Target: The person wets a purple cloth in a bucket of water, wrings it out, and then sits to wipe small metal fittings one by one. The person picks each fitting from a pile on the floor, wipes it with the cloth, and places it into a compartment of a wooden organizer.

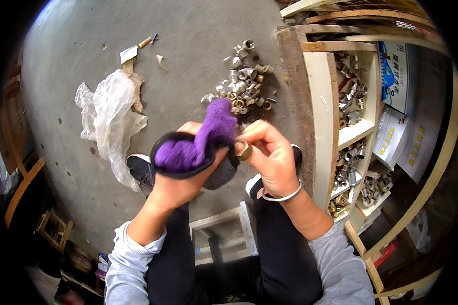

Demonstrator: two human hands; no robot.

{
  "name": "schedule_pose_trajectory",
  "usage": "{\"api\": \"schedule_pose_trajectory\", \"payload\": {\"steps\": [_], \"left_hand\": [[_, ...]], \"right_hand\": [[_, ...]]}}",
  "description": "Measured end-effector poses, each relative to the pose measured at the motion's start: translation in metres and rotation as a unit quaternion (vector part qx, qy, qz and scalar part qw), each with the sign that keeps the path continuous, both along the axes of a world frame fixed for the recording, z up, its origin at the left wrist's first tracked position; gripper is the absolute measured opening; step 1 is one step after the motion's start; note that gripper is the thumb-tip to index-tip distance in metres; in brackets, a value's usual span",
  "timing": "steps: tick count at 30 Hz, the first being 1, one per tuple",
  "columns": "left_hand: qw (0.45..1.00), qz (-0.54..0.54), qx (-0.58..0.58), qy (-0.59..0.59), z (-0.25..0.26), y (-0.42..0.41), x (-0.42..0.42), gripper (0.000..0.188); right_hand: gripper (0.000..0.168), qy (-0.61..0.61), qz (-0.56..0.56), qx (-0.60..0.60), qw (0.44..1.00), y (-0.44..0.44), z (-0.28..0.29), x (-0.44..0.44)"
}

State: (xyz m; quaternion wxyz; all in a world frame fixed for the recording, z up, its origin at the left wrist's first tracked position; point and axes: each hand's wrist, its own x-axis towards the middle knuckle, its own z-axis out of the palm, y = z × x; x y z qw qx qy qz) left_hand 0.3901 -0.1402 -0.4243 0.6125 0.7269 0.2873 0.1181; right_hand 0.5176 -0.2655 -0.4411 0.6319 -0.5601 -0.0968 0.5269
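My left hand is closed around a dark, black-edged item with fuzzy purple cloth bunched in and above it; whether it is a shoe or slipper I cannot tell. Between the thumb and fingers of my right hand is a brass-coloured hex fitting, held close against the right side of the dark item. Beyond my hands, a heap of metal pipe fittings, silver and brass in colour, lies on the concrete floor.
A crumpled clear plastic bag lies at left on the floor. To the right stands a wooden shelf whose compartments hold metal fittings, with printed boxes beside it. A small wooden-framed stool or box is between my legs.
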Motion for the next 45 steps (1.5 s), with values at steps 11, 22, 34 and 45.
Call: {"api": "schedule_pose_trajectory", "payload": {"steps": [11, 22, 34, 45], "left_hand": [[0.924, 0.221, -0.305, 0.061, -0.003, 0.008, -0.019, 0.027], [0.891, 0.287, -0.347, 0.058, -0.011, 0.01, -0.017, 0.029], [0.898, 0.254, -0.359, 0.029, -0.012, 0.009, -0.013, 0.029], [0.993, -0.009, 0.089, -0.076, -0.02, -0.01, 0.008, 0.048]], "right_hand": [[0.026, 0.105, -0.257, 0.086, 0.957, -0.042, 0.021, 0.079], [0.024, -0.475, 0.103, -0.32, 0.813, -0.057, -0.111, 0.056], [0.027, -0.206, -0.018, -0.25, 0.946, -0.044, -0.13, 0.062], [0.031, 0.245, 0.056, -0.05, 0.967, 0.002, 0.007, 0.01]]}}
